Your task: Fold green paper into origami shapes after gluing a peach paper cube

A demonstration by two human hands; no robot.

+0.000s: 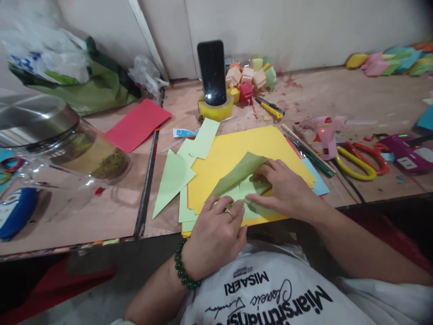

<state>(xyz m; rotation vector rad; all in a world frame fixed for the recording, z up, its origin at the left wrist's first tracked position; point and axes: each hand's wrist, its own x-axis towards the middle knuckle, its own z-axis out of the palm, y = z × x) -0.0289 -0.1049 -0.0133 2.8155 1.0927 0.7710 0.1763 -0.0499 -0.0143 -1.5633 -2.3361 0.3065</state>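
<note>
Light green sheet [237,179] lies on the yellow paper stack [233,144] at the near table edge, centre, with one flap raised; left hand [216,234] rests on its near edge, fingers together and pressed down; right hand [287,192] pinches the fold beneath the flap; pink glue gun [326,131] and scissors [358,160] lie to the right.

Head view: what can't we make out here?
1. Pale green paper sheet: crease hidden under left hand and right hand, head view; grip unclear.
2. Clear glass jar: blurred, cut by left edge.
3. Yellow paper stack: lower sheets covered.
4. Black phone: screen dark.
</note>
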